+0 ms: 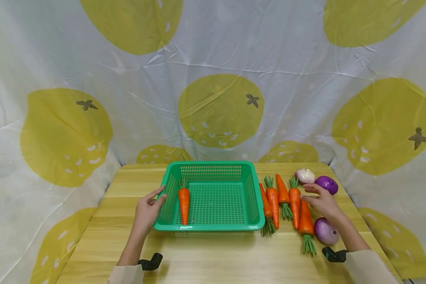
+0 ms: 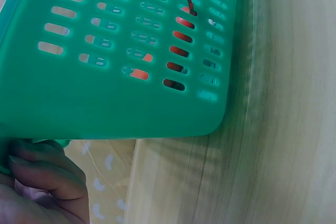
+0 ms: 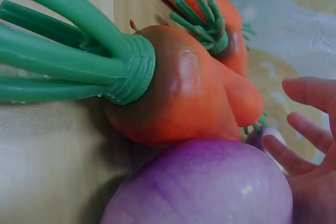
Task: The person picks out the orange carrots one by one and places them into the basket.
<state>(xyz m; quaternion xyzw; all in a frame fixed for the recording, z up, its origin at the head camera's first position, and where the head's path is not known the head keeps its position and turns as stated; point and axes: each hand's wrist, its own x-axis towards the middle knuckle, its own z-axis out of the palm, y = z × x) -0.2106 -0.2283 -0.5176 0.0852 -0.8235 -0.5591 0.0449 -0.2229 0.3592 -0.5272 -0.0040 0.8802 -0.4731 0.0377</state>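
The wooden table (image 1: 110,221) bears everything; on it stands the green basket (image 1: 208,228), a thin-walled, perforated tub that looks light and fairly stiff, likely to flex at the sides and slide if pushed, so its lipped rim seems the surest place to hold; the left hand (image 1: 147,211) grips that rim at the left side, thumb inward; the right hand (image 1: 323,203) holds nothing, its fingers spread apart near the rightmost carrot (image 1: 306,223), which lies greens toward the person; four other loose carrots (image 1: 272,201) lie between it and the basket, and the inner carrot (image 1: 184,201) lies inside, along the left wall; their glossy, moulded-looking skin suggests firm, light bodies, rather slippery and apt to roll, best taken round the thick shoulder, not by the bendy-looking greens or narrow tip; the pale purple onion (image 1: 326,231), beside the rightmost carrot, looks rounder and slicker, wanting a cupped grasp across its widest part; the dark purple onion (image 1: 328,184) and the smaller white-and-purple bulb (image 1: 306,176) sit beyond the right hand, probably just as firm.
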